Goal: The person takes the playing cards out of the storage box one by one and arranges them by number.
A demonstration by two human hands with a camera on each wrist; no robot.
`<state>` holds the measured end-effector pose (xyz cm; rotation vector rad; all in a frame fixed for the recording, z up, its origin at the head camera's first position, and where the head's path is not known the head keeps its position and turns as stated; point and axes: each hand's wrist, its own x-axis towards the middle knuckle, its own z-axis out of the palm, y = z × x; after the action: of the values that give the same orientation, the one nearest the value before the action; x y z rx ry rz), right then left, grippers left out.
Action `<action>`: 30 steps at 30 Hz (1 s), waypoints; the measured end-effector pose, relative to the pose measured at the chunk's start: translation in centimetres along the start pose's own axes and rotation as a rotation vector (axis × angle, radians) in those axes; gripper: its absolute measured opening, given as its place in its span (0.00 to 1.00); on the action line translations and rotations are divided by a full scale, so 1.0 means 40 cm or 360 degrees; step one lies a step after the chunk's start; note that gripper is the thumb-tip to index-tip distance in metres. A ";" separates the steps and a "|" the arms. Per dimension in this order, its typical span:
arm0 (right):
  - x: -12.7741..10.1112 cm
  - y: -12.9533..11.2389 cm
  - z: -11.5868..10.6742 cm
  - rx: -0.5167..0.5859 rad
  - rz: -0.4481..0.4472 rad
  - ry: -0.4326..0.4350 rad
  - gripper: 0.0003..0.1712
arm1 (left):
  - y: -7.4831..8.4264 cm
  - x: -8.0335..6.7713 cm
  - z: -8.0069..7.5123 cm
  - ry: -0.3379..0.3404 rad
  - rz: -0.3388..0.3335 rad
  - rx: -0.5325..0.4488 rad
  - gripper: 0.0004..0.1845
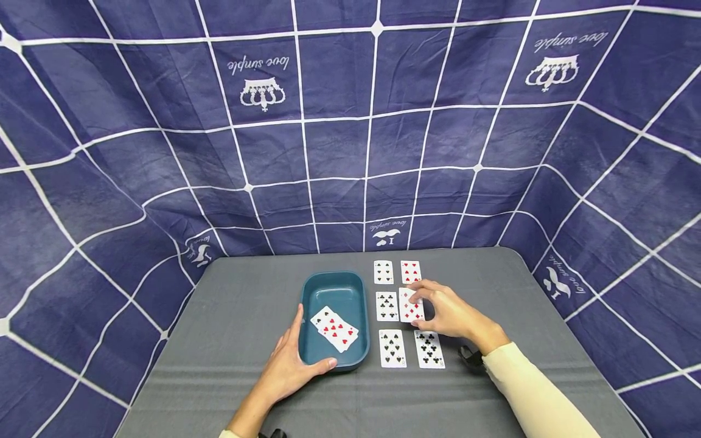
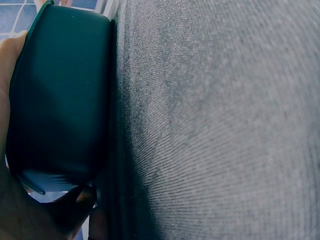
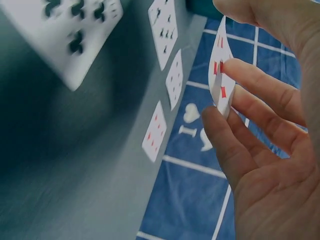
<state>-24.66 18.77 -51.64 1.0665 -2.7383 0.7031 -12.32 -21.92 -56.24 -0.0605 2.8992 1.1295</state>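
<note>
My left hand [image 1: 283,367] holds the near left corner of a blue-green plastic tray [image 1: 362,292], fingers along its left side and thumb at the near rim. In the left wrist view the tray's outer wall [image 2: 62,95] fills the hand's span. Inside the tray lie overlapping playing cards [image 1: 335,330], a red heart card on top. My right hand [image 1: 446,309] pinches a diamond playing card [image 1: 406,311] by its edges, thumb on the near end. Seen from the right wrist, that diamond card [image 3: 215,85] bends slightly between thumb and fingers, raised off the table.
Face-up cards lie right of the tray: a black-suited card [image 1: 383,272] and a heart card [image 1: 409,269] at the back, a club card [image 1: 387,306] mid-left, a spade card [image 1: 392,348] and another club card [image 1: 429,349] in front. A blue checked cloth [image 1: 339,146] backs the grey table [image 1: 230,334].
</note>
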 end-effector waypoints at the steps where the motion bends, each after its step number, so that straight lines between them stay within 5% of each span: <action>1: -0.010 0.006 -0.002 -0.0006 0.0006 0.0006 0.21 | 0.000 0.000 0.000 -0.0001 -0.0002 -0.0001 0.83; 30: -0.272 0.108 -0.040 -0.0061 0.0004 0.0003 0.35 | 0.003 -0.001 -0.001 0.0004 0.0001 -0.0022 0.83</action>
<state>-19.52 28.91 -54.84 1.0542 -2.7402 0.6487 -12.26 -21.85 -56.13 -0.0616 2.8939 1.1503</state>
